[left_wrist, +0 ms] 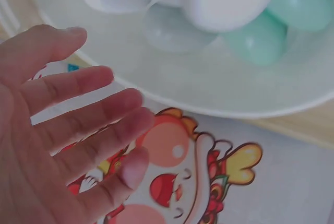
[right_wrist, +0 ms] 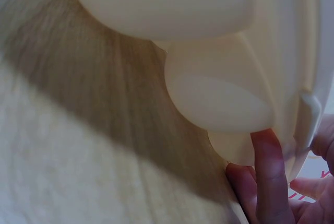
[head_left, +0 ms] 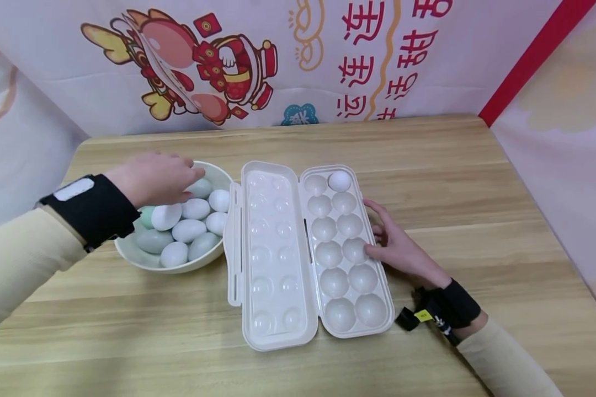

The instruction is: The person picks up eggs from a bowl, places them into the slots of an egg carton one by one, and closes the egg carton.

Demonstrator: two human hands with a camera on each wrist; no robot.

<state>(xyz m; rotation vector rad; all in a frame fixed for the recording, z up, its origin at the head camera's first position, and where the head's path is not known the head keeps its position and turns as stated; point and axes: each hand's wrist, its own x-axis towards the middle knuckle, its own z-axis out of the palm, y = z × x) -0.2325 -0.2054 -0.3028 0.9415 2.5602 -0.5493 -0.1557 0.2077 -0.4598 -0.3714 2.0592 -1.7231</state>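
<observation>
My left hand (head_left: 154,176) hovers over the far left side of a cream bowl (head_left: 206,260) piled with white, greyish and green eggs (head_left: 189,230). Its fingers are spread and relaxed with nothing between them, as the left wrist view shows. To the right of the bowl lies an opened plastic egg carton (head_left: 273,242), lid side on the left and cup side on the right. One white egg (head_left: 340,181) sits in the far right cup. My right hand (head_left: 402,248) grips the carton's right edge, thumb on the rim and fingers against the cups' outer side (right_wrist: 219,88).
Both containers stand on a wood-grain table (head_left: 457,182). Behind it hangs a printed cloth (head_left: 298,88) with a cartoon figure and red characters. The carton's lid edge comes right up to the bowl's right side.
</observation>
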